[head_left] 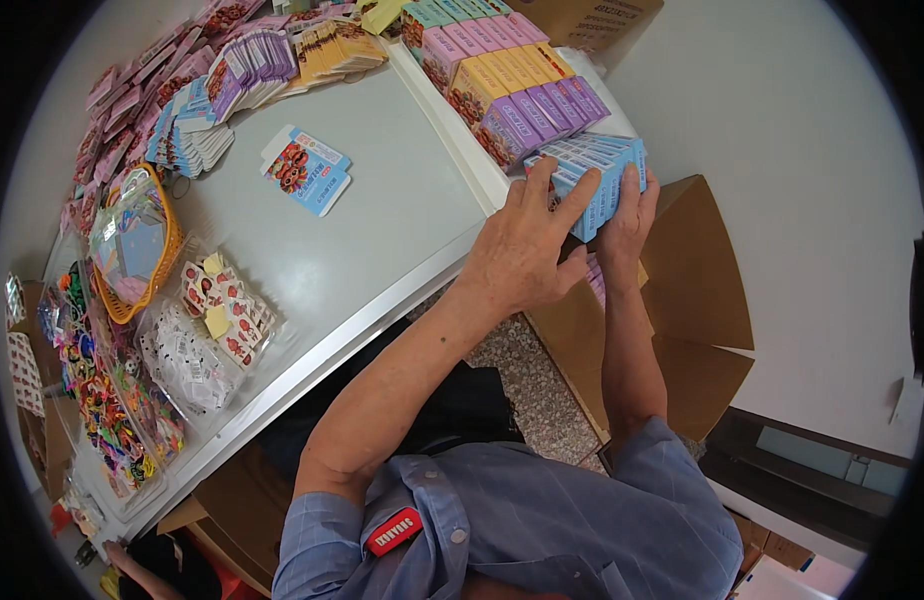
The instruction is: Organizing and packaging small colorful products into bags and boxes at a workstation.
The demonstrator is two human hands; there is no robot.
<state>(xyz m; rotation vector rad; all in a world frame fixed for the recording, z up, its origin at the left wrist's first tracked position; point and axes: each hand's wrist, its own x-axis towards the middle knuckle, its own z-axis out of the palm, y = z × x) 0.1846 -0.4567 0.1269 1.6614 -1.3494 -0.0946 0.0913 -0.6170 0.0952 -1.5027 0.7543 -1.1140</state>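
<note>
Both hands are at a row of light-blue small cartons point(604, 160), at the near end of a block of packed cartons. My left hand point(522, 235) grips the row from its left side, fingers bent over the near faces and thumb held low. My right hand point(627, 225) holds the right end, its fingers up along the side of the cartons. Beyond the blue row stand purple cartons point(527, 125), then yellow cartons point(497, 82), pink cartons and green cartons. The undersides of the blue cartons are hidden.
A flat blue carton point(307, 170) lies on the grey table point(367, 235). Fanned stacks of folded cartons point(252, 70) line the back. At left are a yellow basket point(167, 265), bags of stickers point(227, 310) and colourful small pieces point(102, 400). An open cardboard box point(692, 270) stands below my hands.
</note>
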